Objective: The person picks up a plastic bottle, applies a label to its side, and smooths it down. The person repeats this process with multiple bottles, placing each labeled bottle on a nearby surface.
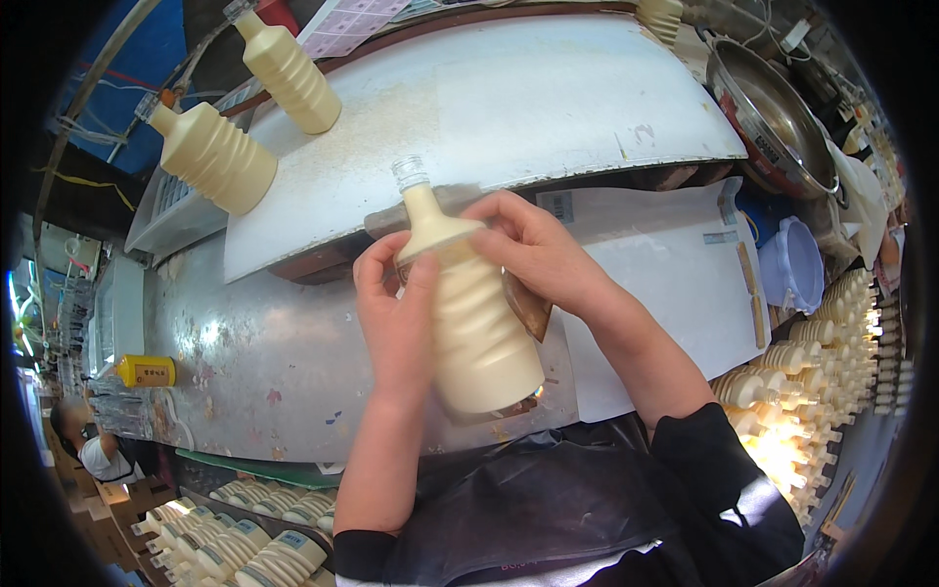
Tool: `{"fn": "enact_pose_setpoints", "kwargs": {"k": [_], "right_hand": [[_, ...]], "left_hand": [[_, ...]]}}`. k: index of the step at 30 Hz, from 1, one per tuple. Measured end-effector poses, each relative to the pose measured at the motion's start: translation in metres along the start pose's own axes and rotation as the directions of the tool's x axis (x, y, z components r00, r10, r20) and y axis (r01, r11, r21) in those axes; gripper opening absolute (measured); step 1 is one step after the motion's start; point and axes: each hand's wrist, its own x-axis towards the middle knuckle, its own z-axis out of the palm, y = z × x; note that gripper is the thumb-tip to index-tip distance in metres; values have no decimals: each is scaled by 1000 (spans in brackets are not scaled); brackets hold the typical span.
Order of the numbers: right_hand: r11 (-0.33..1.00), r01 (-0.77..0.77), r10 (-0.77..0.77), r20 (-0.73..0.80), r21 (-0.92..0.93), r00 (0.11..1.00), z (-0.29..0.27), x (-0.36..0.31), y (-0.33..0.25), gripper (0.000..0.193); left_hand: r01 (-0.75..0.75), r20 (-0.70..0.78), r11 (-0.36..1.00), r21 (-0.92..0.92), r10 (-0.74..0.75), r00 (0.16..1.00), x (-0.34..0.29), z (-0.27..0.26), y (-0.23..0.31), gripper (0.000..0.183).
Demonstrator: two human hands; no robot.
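A cream ribbed bottle point(479, 333) with a clear threaded neck lies tilted in front of me, its base toward me. My left hand point(391, 298) is closed at the left of its shoulder, thumb on the front. At the other side of the shoulder my right hand point(533, 249) pinches, its fingertips slightly blurred. A thin see-through film point(440, 250) appears to stretch between both hands across the bottle. Beneath the bottle, a brown block point(528, 308) shows partly; the rest of it is hidden.
Two more cream bottles point(293, 78) point(220, 161) stand at the far left beside a white raised board point(489, 98). A yellow container point(147, 371) sits on the metal table point(264, 342). At right are a large metal pan point(773, 117), a lilac bucket point(792, 264) and many stacked bottles point(782, 377).
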Motion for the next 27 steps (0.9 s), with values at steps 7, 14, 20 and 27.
{"fn": "enact_pose_setpoints", "kwargs": {"k": [7, 14, 20, 27], "right_hand": [[1000, -13, 13, -13, -17, 1000, 2, -3, -4, 24], [1000, -15, 16, -15, 19, 1000, 2, -1, 0, 25], [999, -43, 44, -18, 24, 999, 1, -2, -8, 25], [997, -7, 2, -61, -81, 998, 4, -2, -2, 31]], "left_hand": [[3, -8, 1000, 18, -3, 1000, 2, -2, -4, 39], [33, -28, 999, -4, -33, 999, 1, 1, -1, 40], [28, -33, 1000, 0, -28, 999, 1, 0, -1, 39], [38, -35, 999, 2, -38, 999, 1, 2, 0, 39]]}}
